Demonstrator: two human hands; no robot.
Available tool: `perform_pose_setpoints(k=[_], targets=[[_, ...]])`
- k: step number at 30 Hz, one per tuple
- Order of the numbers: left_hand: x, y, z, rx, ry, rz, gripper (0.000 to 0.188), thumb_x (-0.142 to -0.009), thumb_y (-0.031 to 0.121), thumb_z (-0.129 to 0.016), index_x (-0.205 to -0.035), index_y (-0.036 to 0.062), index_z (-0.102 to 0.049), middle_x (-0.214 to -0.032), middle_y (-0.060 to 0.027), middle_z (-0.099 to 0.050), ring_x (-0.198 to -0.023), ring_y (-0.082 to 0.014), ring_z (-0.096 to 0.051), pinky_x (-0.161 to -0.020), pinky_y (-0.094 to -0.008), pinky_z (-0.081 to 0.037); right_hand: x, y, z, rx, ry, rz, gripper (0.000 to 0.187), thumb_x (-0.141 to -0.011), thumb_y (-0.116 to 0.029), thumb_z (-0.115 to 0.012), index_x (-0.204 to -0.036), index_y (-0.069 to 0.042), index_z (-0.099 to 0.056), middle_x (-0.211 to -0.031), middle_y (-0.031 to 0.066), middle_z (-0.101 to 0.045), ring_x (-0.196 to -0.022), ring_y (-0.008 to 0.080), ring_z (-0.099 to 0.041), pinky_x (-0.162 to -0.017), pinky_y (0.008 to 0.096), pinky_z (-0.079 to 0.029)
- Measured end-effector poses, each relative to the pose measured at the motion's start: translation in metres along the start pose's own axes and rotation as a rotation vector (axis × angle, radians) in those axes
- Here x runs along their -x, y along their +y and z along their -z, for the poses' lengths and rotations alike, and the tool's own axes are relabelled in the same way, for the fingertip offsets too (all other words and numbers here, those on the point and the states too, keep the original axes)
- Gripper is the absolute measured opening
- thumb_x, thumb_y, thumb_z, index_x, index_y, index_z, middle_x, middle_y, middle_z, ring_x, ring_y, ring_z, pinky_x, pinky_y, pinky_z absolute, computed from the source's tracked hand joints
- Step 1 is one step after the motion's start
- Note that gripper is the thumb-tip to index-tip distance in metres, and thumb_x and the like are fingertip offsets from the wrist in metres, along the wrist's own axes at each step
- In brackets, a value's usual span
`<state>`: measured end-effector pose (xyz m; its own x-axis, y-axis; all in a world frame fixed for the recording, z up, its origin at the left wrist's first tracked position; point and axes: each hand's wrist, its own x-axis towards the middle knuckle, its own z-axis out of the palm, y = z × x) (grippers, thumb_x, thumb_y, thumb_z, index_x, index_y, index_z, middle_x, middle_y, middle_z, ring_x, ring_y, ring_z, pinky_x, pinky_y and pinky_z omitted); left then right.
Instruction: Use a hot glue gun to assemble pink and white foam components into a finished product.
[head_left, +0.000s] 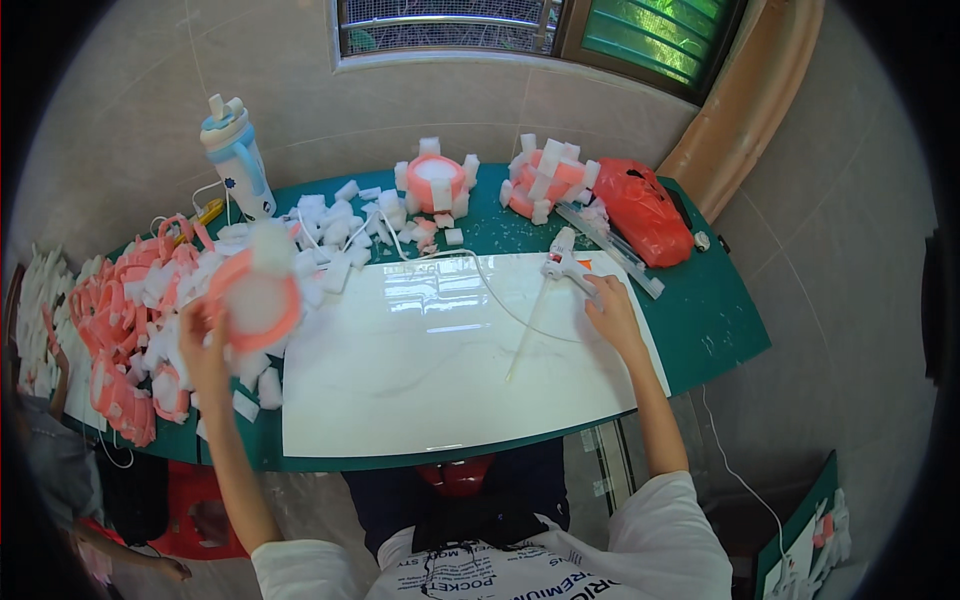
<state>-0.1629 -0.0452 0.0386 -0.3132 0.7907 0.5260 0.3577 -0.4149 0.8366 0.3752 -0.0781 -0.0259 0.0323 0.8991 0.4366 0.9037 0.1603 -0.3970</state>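
Observation:
In my left hand (205, 350) is a round pink foam piece (282, 297) with a white middle, lifted over the left end of the white board (400, 400). A white block at its top edge is blurred. My right hand (613, 312) has its fingers round the handle of a white hot glue gun (555, 266) at the board's right side. A long translucent glue stick (528, 340) sticks out of the gun toward me, and a white cord (490, 285) runs left across the board.
Loose white foam blocks (335, 275) and pink foam pieces (125, 290) crowd the left. Two pink pieces with white blocks stand behind: one (436, 180) central, another (545, 185) near a red plastic bag (645, 215). A bottle (238, 165) stands back left. Another person's arm (60, 375) shows far left.

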Motion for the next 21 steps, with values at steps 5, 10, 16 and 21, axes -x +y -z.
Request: perform_pose_setpoints(k=[5,10,16,21], targets=[[0.002,0.014,-0.101,0.057,-0.242,-0.084,0.032,-0.073,0.014,-0.07,-0.1,0.0041,-0.056,-0.087,-0.0046,-0.06,-0.073,-0.0119,-0.056,-0.067,-0.0248,-0.046,-0.019,-0.004,-0.031,0.339,0.024,-0.144,0.057,-0.069,-0.007,-0.06,-0.124,-0.007,-0.045,-0.102,0.0179,-0.05,-0.093,0.0331,-0.05,-0.075,0.0427,-0.042],[0.01,-0.003,-0.183,0.132,-0.393,-0.114,0.033,-0.071,0.016,-0.073,-0.096,0.0016,-0.057,-0.087,-0.0064,-0.063,-0.075,-0.0133,-0.058,-0.067,-0.0266,-0.048,-0.043,-0.005,-0.057,0.551,-0.003,-0.315,0.049,-0.071,-0.01,-0.06,-0.118,-0.008,-0.048,-0.102,0.0176,-0.052,-0.096,0.0311,-0.051,-0.074,0.0447,-0.042],[0.028,-0.016,-0.217,0.176,-0.423,-0.054,0.034,-0.069,0.019,-0.074,-0.095,0.0018,-0.059,-0.088,-0.0093,-0.063,-0.077,-0.0171,-0.06,-0.068,-0.0279,-0.048,-0.055,0.006,-0.054,0.424,-0.036,-0.231,0.037,-0.073,-0.013,-0.058,-0.108,-0.008,-0.05,-0.091,0.0194,-0.057,-0.084,0.036,-0.058,-0.067,0.0463,-0.047],[0.041,-0.017,-0.206,0.168,-0.375,-0.088,0.035,-0.066,0.019,-0.075,-0.095,0.0038,-0.061,-0.087,-0.0094,-0.063,-0.077,-0.0195,-0.06,-0.069,-0.0306,-0.047,-0.033,0.007,-0.04,0.281,0.101,-0.182,0.033,-0.074,-0.012,-0.059,-0.106,-0.008,-0.052,-0.081,0.0189,-0.059,-0.075,0.0358,-0.06,-0.064,0.0451,-0.047]])
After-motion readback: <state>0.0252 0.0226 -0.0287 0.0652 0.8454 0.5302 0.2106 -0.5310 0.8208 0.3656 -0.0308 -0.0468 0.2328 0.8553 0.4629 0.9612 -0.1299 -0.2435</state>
